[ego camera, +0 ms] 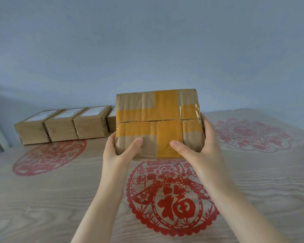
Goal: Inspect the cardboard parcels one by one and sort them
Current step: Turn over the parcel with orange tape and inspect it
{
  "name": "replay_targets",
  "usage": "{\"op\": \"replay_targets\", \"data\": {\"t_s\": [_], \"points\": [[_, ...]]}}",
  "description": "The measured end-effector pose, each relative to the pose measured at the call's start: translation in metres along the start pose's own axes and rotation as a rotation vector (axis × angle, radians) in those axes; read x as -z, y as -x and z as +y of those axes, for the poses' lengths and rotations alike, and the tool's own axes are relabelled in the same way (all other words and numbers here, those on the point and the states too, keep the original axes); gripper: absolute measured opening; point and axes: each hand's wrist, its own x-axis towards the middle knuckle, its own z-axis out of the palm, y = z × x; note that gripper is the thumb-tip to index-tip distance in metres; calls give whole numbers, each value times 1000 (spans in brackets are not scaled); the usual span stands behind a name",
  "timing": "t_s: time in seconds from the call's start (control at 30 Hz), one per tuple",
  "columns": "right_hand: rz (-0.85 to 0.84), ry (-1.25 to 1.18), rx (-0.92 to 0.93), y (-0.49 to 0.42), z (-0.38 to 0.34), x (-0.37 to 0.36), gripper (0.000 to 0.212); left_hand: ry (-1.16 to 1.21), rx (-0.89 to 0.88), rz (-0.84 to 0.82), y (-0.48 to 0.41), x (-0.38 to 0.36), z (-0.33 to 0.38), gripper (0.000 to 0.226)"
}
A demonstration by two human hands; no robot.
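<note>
A brown cardboard parcel (144,104) crossed with yellow tape is lifted above the table, its taped face tilted toward me. My left hand (119,151) grips its lower left corner, thumb on the face and fingers hidden behind. My right hand (198,149) grips the lower right side, thumb pressed on the yellow tape. A row of similar parcels (63,127) with white labels on top sits at the back left of the table against the wall.
The wooden table (42,199) carries red paper-cut decals: one at centre front (172,200), one at the left (49,156), one at the back right (249,134). A pale blue wall stands behind the table.
</note>
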Motion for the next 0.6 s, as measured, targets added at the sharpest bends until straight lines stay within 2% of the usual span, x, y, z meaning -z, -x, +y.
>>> {"op": "replay_targets", "data": {"t_s": [0.2,0.27,0.4,0.47,0.6], "points": [[49,-165,-92,-6,-5,13,92,-145,-1,-196,3,-4,-2,89],[9,-154,-82,-7,-5,13,91,-163,-29,-168,3,-4,-1,91],[-71,-119,-61,-4,-8,10,108,-144,-60,-38,2,-1,4,72],[-77,-117,-63,-4,-10,10,110,-147,-78,-13,1,-1,3,76],[-2,-136,-94,-6,-10,11,87,-202,-85,1,3,-6,0,93]]}}
